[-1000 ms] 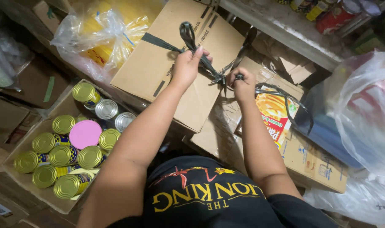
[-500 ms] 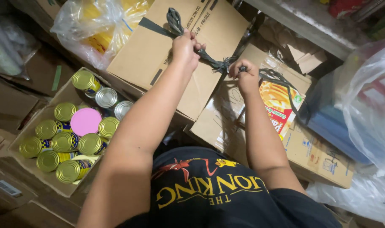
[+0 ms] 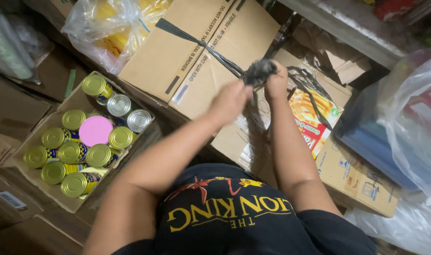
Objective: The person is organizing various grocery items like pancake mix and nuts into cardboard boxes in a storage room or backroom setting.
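Both hands at the black knot on the cardboard box

Left hand (image 3: 230, 100) is curled beside the black plastic strap (image 3: 196, 42), grip unclear w/ blur; right hand (image 3: 274, 82) is clenched on the knot (image 3: 258, 72). The cardboard box (image 3: 201, 56) is far center; open box of cans (image 3: 78, 141) at left.

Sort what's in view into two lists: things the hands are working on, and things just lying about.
In hand:
left hand
right hand
black plastic strap, bunched at the knot between both hands
cardboard box the strap runs across

Lying about:
open box of gold-lidded cans
pink lid
bag of yellow packets
orange printed carton
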